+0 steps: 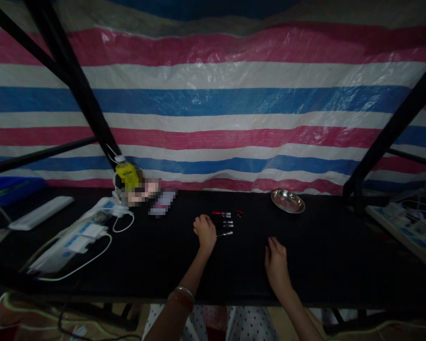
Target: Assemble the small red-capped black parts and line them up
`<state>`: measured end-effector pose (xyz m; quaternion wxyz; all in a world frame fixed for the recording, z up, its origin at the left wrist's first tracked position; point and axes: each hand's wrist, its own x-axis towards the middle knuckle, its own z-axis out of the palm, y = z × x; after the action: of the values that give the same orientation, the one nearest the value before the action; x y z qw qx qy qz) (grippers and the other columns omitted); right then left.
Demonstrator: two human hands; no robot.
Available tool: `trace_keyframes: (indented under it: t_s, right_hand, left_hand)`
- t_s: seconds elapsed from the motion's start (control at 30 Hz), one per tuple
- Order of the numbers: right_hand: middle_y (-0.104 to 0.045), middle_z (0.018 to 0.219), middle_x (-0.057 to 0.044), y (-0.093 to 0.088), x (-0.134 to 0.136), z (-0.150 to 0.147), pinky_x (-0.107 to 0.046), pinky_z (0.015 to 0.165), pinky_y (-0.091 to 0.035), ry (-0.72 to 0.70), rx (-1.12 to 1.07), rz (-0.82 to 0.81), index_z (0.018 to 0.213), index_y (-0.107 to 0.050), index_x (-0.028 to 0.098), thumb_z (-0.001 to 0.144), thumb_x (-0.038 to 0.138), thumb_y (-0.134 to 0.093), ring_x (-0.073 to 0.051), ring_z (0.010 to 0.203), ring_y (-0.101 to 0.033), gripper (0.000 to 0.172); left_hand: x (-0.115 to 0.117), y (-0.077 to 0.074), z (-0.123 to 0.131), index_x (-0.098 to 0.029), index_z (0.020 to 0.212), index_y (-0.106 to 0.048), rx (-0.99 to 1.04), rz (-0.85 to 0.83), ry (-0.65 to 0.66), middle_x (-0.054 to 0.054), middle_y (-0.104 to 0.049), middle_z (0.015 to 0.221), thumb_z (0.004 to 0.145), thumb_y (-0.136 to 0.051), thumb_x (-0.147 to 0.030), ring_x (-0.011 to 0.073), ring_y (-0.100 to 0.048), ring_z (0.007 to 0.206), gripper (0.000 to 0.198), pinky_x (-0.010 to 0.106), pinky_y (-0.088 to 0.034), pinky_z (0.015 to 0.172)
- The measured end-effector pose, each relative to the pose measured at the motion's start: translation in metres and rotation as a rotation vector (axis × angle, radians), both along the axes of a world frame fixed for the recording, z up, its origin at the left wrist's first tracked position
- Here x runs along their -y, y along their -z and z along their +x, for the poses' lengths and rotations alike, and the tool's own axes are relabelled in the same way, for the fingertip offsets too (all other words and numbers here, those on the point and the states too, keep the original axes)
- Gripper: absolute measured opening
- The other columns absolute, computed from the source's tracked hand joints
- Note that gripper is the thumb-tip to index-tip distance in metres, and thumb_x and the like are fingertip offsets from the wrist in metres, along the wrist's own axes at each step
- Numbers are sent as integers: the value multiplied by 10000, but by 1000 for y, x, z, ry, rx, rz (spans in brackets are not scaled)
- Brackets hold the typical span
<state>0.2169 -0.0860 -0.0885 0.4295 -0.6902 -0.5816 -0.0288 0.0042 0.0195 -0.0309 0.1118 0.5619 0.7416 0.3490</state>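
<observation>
My left hand (pixel 205 232) rests on the black table with its fingers curled, at the left ends of several slim sticks with shiny metal tips. The nearest slim stick (pixel 227 233) runs up to the hand; whether the fingers grip it is hidden. A red slim stick (pixel 220 214) with a metal end lies at the back of the row. Two small pieces, one red (pixel 239 211), lie just right of it. My right hand (pixel 277 265) is farther right, low over the table, fingers pressed together. A small dark spot shows at its fingertips, too small to name.
A round metal dish (pixel 287 201) stands at the back right. On the left are power strips (pixel 74 241) with white cables, a yellow bottle (pixel 127 174) and a blue tray (pixel 14 188). Black frame posts flank the table (pixel 145 265), with a striped sheet (pixel 213 104) behind.
</observation>
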Motion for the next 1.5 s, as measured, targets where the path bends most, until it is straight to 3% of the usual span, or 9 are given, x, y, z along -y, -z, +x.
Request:
trace_keyframes:
  t_s: [0.1, 0.17, 0.3, 0.4, 0.6, 0.83, 1.1, 1.3, 1.5]
  right_hand:
    - [-616, 990, -170, -10, -18, -6, -440, 887, -416, -84, 35, -9, 979, -662, 118, 861, 248, -291, -261, 958, -539, 411]
    - [-612, 1027, -152, -23, -24, -12, -434, 864, -423, -100, 66, -29, 991, -664, 149, 849, 236, -311, -257, 960, -541, 391]
    - [-425, 1318, -192, -36, -21, -20, -531, 850, -378, 145, 137, -48, 1215, -541, 151, 809, 316, -406, -377, 1142, -417, 459]
    - [-361, 1356, -231, -22, -16, -15, -542, 904, -347, 232, 73, -24, 1255, -493, 86, 802, 315, -402, -400, 1225, -341, 516]
    - [-556, 1189, -152, 7, -17, -7, -422, 934, -417, -26, -21, -22, 1119, -609, 109, 781, 124, -315, -262, 1140, -487, 448]
    - [-657, 981, -128, -17, -42, -20, -400, 828, -474, -255, -52, -6, 946, -684, 137, 787, 75, -370, -228, 940, -574, 357]
    - [-634, 805, -103, -33, -74, -36, -355, 741, -471, -211, -188, 41, 804, -677, 148, 795, 142, -443, -216, 784, -581, 235]
    - [-595, 865, -81, -35, -80, -40, -321, 745, -467, -234, -294, 170, 934, -637, 157, 840, 213, -418, -183, 798, -570, 245]
    - [-511, 843, -68, -27, -99, -42, -295, 723, -467, -304, -218, 159, 927, -663, 153, 830, 158, -386, -165, 765, -539, 294]
  left_hand:
    - [1, 0, 0, -159, 886, -563, 28, 13, -8, 102, -538, 934, 876, -356, -193, 244, -508, 924, 210, 378, -396, 787]
    - [1, 0, 0, -160, 879, -562, 39, 18, -9, 100, -539, 930, 871, -363, -187, 240, -508, 923, 201, 375, -393, 791]
    - [1, 1, -1, -158, 874, -563, 66, 37, 4, 102, -539, 922, 875, -353, -192, 234, -508, 908, 213, 372, -396, 782]
    - [2, 2, -1, -159, 872, -564, 82, 46, 11, 100, -537, 918, 876, -350, -194, 234, -507, 910, 217, 374, -396, 788]
    - [2, 0, 0, -167, 874, -567, 82, 48, 4, 93, -539, 924, 879, -357, -202, 240, -506, 924, 213, 378, -396, 790]
    - [2, 1, 1, -167, 875, -558, 62, 66, 38, 83, -547, 918, 876, -382, -213, 227, -506, 903, 181, 365, -395, 787]
    - [10, -1, 3, -193, 886, -537, 29, 285, 224, 55, -560, 917, 880, -398, -241, 204, -502, 879, 147, 357, -392, 770]
    - [20, -8, 11, -223, 958, -564, -152, 405, 493, 36, -588, 977, 868, -458, -226, 186, -496, 938, 139, 336, -372, 804]
    - [20, -5, 12, -221, 950, -584, -193, 428, 497, 40, -592, 968, 856, -486, -232, 184, -503, 935, 137, 331, -371, 797]
